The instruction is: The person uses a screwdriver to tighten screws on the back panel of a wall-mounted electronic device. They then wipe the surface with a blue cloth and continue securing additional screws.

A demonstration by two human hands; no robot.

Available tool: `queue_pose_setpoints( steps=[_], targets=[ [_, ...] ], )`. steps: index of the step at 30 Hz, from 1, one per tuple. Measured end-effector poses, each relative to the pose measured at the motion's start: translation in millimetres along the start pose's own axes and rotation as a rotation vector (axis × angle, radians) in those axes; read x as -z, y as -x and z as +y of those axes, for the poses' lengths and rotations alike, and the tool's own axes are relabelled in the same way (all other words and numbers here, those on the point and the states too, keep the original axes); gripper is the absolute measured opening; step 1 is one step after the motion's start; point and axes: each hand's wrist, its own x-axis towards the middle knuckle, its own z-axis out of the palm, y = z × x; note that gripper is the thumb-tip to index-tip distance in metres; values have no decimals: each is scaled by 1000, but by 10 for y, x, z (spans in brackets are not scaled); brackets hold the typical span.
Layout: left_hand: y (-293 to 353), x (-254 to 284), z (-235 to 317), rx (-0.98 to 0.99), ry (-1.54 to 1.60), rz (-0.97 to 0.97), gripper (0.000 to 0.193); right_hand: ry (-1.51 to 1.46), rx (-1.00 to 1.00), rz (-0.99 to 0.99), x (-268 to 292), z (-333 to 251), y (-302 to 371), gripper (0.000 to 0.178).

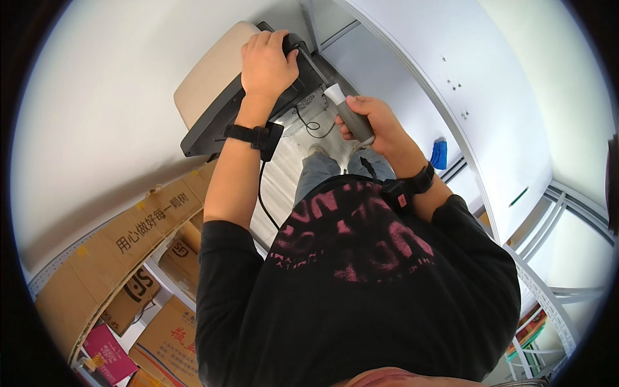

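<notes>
A screwdriver (351, 116) with a grey and white handle is gripped in my right hand (377, 122). Its metal shaft runs up and left to a black curved bracket (293, 44) on a piece of furniture that looks like a chair. My left hand (267, 61) wraps over that bracket from above, with the thumb beside the shaft's end. The chair-like piece has a beige padded panel (209, 74) and a dark underside, and stands tilted against the white wall. The meeting point of screwdriver tip and bracket is too small to make out.
To my right, a white tabletop (496, 122) carries several small screws (454, 84) and a green pencil-like stick (518, 197). A blue object (439, 155) is near its edge. Cardboard boxes (171, 338) fill a shelf at lower left. A black cable (314, 126) loops over the floor.
</notes>
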Motion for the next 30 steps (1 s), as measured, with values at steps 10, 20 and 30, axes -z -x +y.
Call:
queue_pose_setpoints(
  steps=[10,20,30],
  targets=[
    [16,27,-1,6,2,2,32,184,146,103,-117,13,3,28],
    [60,69,41,-8,-12,10,35,114,33,19,-165,-32,14,24],
    [301,215,224,231,494,-44,23,246,107,23,-135,-125,7,25]
  ],
)
